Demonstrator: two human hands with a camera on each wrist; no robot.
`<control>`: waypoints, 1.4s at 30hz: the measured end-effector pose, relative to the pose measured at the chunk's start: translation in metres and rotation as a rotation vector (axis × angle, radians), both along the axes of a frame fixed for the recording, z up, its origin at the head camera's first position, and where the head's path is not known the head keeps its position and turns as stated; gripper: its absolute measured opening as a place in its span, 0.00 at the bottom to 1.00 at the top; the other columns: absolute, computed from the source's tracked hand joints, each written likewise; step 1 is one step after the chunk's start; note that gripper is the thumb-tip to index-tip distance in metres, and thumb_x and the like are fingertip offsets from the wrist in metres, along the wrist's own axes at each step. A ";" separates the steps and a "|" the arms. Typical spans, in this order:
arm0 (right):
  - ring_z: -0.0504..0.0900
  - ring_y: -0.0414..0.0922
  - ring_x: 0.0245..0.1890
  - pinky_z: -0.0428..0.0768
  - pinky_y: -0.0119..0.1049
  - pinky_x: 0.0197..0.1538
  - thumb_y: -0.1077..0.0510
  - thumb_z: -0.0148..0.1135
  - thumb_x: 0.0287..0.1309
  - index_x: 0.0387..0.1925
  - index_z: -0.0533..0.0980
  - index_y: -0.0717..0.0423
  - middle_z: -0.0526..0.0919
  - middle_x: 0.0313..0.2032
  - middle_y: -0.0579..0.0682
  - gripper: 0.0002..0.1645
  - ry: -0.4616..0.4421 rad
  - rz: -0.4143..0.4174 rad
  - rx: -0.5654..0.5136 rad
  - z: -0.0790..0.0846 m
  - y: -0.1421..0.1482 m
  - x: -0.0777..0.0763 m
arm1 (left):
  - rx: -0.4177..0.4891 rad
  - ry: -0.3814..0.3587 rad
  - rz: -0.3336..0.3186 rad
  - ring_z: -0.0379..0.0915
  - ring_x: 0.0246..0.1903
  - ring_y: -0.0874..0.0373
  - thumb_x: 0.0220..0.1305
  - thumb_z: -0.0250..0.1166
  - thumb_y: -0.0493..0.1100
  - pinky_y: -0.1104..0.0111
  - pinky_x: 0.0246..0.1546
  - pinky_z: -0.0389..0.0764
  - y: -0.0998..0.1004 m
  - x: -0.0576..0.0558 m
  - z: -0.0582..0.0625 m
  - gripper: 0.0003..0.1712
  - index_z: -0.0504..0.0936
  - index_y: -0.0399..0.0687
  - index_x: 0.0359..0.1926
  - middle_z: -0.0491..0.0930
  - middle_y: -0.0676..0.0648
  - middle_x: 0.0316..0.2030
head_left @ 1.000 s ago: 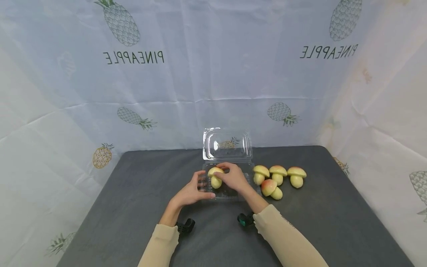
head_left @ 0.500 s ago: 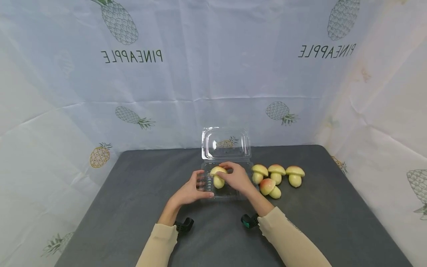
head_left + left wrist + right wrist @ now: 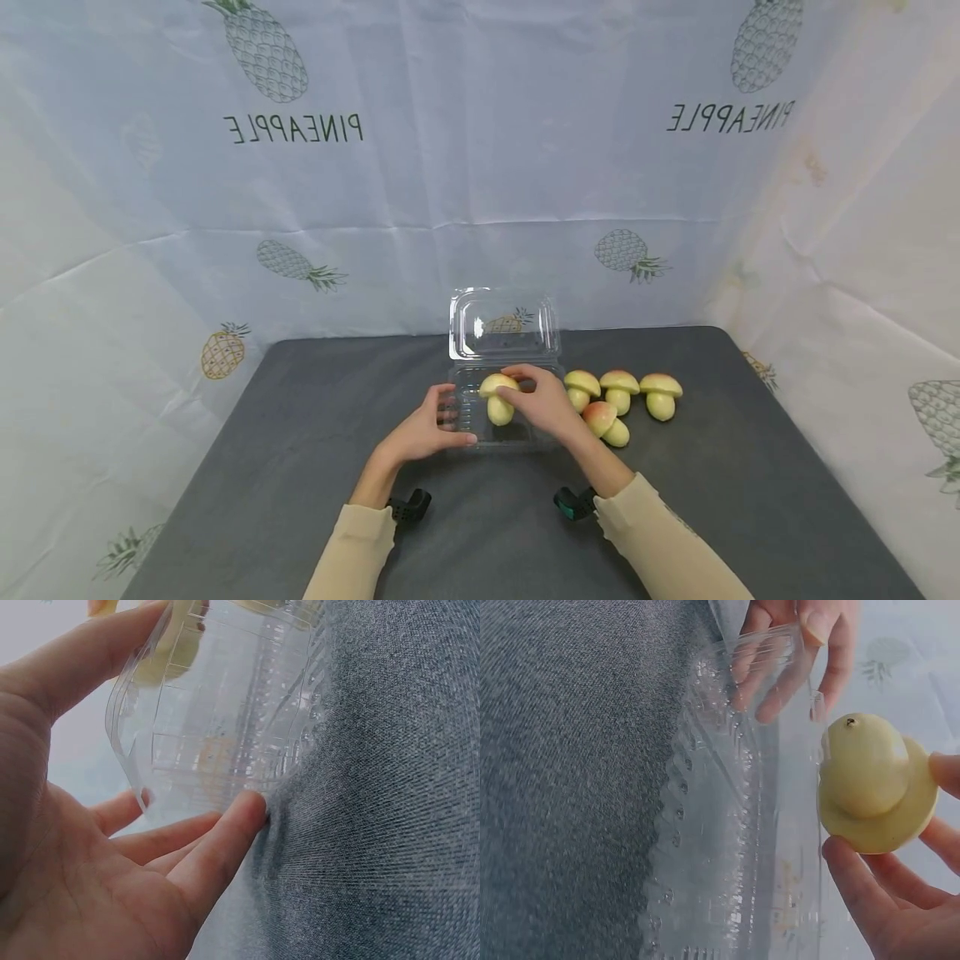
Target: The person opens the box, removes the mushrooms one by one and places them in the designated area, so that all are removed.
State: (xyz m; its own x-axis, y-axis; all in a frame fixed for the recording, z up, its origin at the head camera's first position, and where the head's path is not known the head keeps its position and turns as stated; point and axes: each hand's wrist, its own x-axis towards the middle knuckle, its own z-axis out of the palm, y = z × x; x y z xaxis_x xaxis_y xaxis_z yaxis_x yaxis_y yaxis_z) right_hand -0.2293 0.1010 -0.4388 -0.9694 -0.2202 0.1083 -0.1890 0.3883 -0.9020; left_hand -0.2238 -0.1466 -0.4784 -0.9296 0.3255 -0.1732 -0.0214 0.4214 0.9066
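Observation:
A yellow mushroom (image 3: 500,409) with a faintly red-tinged cap is pinched between the thumb and fingers of my right hand (image 3: 545,404). In the right wrist view, its rounded stem end faces the camera, at about the height of the box's rim. Below it stands a clear plastic box (image 3: 468,425), its hinged lid (image 3: 510,342) raised at the back. My left hand (image 3: 423,429) holds the box's front left corner, thumb at the front rim and fingers against the left side. Through the plastic, the left wrist view shows yellow shapes only in part.
Several similar mushrooms (image 3: 661,397) lie on the dark grey table (image 3: 345,392), just right of the box and my right forearm. A white pineapple-print cloth (image 3: 480,167) hangs directly behind the table and along both sides.
My right hand has shifted slightly rightward with the mushroom, away from the box's left wall. The left hand has kept its place at the corner.

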 end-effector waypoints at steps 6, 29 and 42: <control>0.84 0.52 0.49 0.84 0.43 0.43 0.48 0.70 0.65 0.61 0.80 0.53 0.81 0.57 0.53 0.26 0.001 0.009 -0.015 0.003 0.007 0.005 | -0.004 0.000 0.001 0.66 0.67 0.34 0.57 0.78 0.47 0.44 0.59 0.74 -0.002 0.000 0.000 0.58 0.50 0.45 0.78 0.60 0.31 0.71; 0.81 0.59 0.55 0.83 0.47 0.49 0.45 0.66 0.68 0.65 0.76 0.55 0.79 0.60 0.57 0.30 0.064 0.045 0.110 0.011 0.050 0.018 | -0.013 0.010 0.005 0.65 0.67 0.34 0.56 0.79 0.49 0.44 0.60 0.74 0.000 0.000 0.002 0.59 0.50 0.45 0.78 0.58 0.31 0.72; 0.80 0.61 0.57 0.83 0.49 0.50 0.45 0.66 0.68 0.65 0.76 0.57 0.77 0.62 0.59 0.31 0.080 0.014 0.130 0.011 0.074 0.023 | -0.010 0.004 -0.004 0.64 0.68 0.34 0.57 0.78 0.48 0.44 0.60 0.74 -0.002 0.000 -0.001 0.58 0.49 0.46 0.78 0.57 0.32 0.73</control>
State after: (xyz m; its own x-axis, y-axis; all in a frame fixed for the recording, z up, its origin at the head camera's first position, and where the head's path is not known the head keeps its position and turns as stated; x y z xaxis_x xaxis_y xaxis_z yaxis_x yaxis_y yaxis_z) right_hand -0.2062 0.1748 -0.4275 -0.9556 -0.2511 0.1544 -0.2642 0.4976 -0.8262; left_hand -0.2239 -0.1488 -0.4796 -0.9290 0.3271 -0.1730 -0.0165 0.4305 0.9025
